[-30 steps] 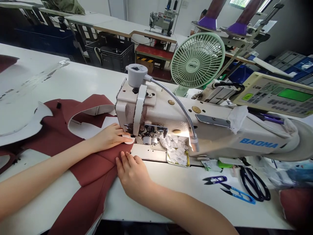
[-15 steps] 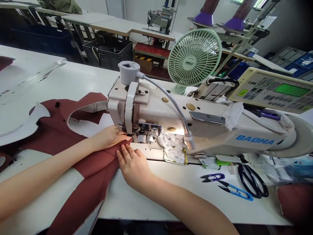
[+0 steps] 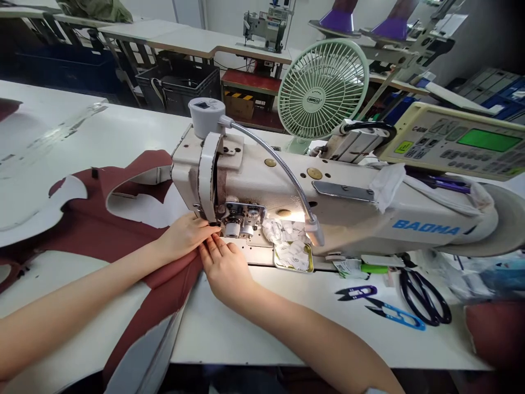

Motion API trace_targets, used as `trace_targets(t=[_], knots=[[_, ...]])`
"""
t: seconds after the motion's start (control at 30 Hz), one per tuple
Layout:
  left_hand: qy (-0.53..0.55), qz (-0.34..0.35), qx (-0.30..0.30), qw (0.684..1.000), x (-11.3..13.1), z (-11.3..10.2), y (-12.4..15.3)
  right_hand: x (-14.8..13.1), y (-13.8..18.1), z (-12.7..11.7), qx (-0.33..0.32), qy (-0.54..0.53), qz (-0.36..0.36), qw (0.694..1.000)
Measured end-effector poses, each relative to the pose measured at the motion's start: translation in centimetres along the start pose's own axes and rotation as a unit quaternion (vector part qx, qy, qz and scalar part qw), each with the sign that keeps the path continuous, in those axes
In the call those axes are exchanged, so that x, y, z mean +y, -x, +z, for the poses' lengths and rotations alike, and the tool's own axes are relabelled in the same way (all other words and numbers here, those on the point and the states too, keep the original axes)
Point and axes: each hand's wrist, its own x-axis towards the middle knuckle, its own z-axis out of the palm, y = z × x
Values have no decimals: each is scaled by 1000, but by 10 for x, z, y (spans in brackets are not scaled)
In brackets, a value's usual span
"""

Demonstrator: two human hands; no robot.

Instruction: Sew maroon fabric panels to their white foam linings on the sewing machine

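- Worker's 2 bare hands meet at the needle area of an industrial sewing machine, the left hand (image 3: 184,236) from the left, the right hand (image 3: 223,268) from below.
- Left fingers (image 3: 203,230) lie closed together, pressing on the cloth, their tips just beside the machine's foot.
- Right fingers (image 3: 213,247) curl down, slightly spread, gripping a fold of the same cloth just below the left fingertips.
- A maroon garment panel (image 3: 123,241), with a pale reverse, runs under both sets of fingers and spreads away to their left across the white sewing table (image 3: 246,334), its folded edge hanging off the table's front below them.
- Just right of the fingers, the BAOMA sewing machine head (image 3: 262,186) rises, its gooseneck lamp (image 3: 279,164) lighting a metal tray of white labels (image 3: 293,257).
- Farther right of the fingers, 2 thread snips, 1 purple (image 3: 356,293) and 1 blue (image 3: 396,314), lie beside black-handled scissors (image 3: 422,298).
- Beyond the fingertips stands a pale green clip fan (image 3: 322,82), with a control panel with a green display (image 3: 451,141) to its right.
- Well beyond the fingers, a second sewing machine (image 3: 266,27) sits on a far table, near a black crate (image 3: 176,90).
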Motion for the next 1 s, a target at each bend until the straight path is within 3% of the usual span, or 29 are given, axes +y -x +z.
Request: trace_targets(t=[0.23, 0.4, 0.57, 0.83, 1.0], knots=[[17, 30, -84, 996, -35, -20, 6, -7, 5, 7, 30, 41, -36, 998], [17, 71, -125, 989, -24, -21, 3, -7, 4, 8, 46, 39, -32, 998], [12, -1, -131, 991, -5, -13, 3, -4, 2, 8, 30, 38, -20, 999], [32, -63, -164, 984, -1, -15, 6, -2, 3, 7, 41, 33, -16, 998], [16, -154, -186, 970, 24, -15, -7, 1, -2, 6, 37, 21, -3, 999]])
